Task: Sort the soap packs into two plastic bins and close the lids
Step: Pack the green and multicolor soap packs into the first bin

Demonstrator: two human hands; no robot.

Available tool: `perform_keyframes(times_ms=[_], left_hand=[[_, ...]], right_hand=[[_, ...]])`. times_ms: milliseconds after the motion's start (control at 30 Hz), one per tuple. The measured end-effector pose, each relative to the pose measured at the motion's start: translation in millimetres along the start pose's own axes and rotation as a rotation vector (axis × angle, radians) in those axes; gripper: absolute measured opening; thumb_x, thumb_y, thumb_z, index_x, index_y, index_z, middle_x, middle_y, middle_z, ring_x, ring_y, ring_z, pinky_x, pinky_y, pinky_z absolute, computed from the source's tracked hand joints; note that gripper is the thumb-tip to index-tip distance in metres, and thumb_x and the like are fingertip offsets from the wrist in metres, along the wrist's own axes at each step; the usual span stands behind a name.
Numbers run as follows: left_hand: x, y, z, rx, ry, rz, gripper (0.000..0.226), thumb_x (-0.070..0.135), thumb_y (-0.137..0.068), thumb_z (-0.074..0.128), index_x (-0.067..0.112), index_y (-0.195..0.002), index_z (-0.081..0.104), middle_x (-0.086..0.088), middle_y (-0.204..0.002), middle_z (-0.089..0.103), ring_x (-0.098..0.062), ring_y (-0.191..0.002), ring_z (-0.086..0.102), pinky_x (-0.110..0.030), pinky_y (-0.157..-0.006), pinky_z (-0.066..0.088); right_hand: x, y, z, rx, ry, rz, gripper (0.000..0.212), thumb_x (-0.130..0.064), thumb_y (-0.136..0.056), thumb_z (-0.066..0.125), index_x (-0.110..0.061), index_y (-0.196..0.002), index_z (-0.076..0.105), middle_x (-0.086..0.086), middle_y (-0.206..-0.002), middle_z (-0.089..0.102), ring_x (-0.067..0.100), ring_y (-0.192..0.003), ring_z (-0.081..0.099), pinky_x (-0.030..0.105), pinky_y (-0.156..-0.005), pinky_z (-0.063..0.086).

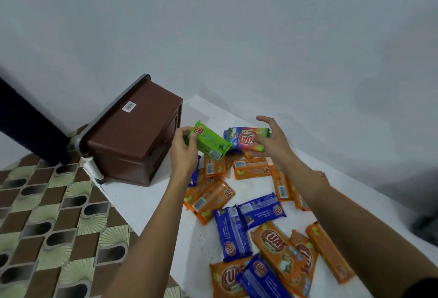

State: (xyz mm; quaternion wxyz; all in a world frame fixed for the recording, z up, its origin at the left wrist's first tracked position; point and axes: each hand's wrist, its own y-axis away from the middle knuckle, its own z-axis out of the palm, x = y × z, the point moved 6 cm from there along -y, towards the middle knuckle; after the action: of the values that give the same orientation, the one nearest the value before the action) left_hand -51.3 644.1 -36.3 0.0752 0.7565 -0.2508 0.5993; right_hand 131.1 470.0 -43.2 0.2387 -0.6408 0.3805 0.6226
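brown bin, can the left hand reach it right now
Probably yes: the left hand is right beside the brown bin with nothing between them. But it grips a green soap pack, so gripping the bin means putting that down first.

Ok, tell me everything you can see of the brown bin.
The brown bin looks like glossy moulded plastic, with a grey rim or lid and a white latch. It lies tipped on its side at the white table's far left corner, rim facing away, with a white barcode sticker on its upper face.
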Motion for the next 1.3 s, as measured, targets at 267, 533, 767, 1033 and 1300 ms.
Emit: perform_keyframes(times_ms=[267, 533, 767, 1033, 1300], left_hand=[[-0.9, 40.9, 43.0, -0.192, 0.234, -0.152, 0.027, 0.022, -0.101, 0.044, 0.038, -0.123, 0.048, 0.002, -0.122, 0.058, -0.018, -0.107, 0.063, -0.045, -0.084, 0.057], [42.8, 120.2, 79.8, -0.409, 0.398, -0.224, 0.039, 0.004, -0.102, 0.037, 0.023, -0.134, 0.049, -0.003, -0.127, 0.053, -0.020, -0.106, 0.062, -0.042, -0.082, 0.058], [76.6, 200.5, 110.9, -0.563, 0.433, -0.239, 0.037, 0.006, -0.104, 0.029, 0.017, -0.121, 0.060, -0.003, -0.124, 0.055, -0.023, -0.106, 0.062, -0.043, -0.080, 0.058], [116.3, 278.9, 149.9, -0.683, 0.591, -0.415, 0.029, 0.009, -0.101, 0.035, 0.019, -0.099, 0.063, -0.003, -0.107, 0.062, -0.019, -0.091, 0.061, -0.031, -0.064, 0.051], [139.0, 340.8, 187.1, -0.907, 0.521, -0.410, 0.024, 0.036, -0.088, 0.066, 0.020, -0.095, 0.049, 0.006, -0.082, 0.065, -0.011, -0.076, 0.059, -0.032, -0.068, 0.041]], right_hand=[[-12.5, 68.7, -60.4, 0.095, -0.034, 0.015, 0.031, -0.009, -0.094, 0.062, -0.026, -0.119, 0.061, 0.007, -0.113, 0.063, 0.023, -0.092, 0.072, 0.037, -0.065, 0.062], [-2.8, 150.8, -131.3, 0.192, 0.041, 0.020, 0.035, -0.006, -0.086, 0.071, -0.020, -0.118, 0.066, 0.011, -0.103, 0.070, 0.024, -0.085, 0.074, 0.050, -0.079, 0.060], [16.3, 222.3, -187.7, 0.203, -0.181, 0.108, 0.047, 0.014, -0.083, 0.060, -0.008, -0.124, 0.058, 0.012, -0.099, 0.067, 0.025, -0.081, 0.069, 0.039, -0.073, 0.059], [24.0, 306.0, -242.8, 0.293, -0.429, 0.030, 0.029, 0.010, -0.088, 0.052, -0.008, -0.110, 0.060, 0.010, -0.088, 0.071, 0.021, -0.072, 0.070, 0.038, -0.067, 0.059], [31.6, 382.3, -284.8, 0.431, -0.190, 0.022, 0.030, -0.008, -0.084, 0.073, -0.014, -0.107, 0.055, 0.006, -0.091, 0.069, 0.016, -0.070, 0.067, 0.032, -0.055, 0.055]])
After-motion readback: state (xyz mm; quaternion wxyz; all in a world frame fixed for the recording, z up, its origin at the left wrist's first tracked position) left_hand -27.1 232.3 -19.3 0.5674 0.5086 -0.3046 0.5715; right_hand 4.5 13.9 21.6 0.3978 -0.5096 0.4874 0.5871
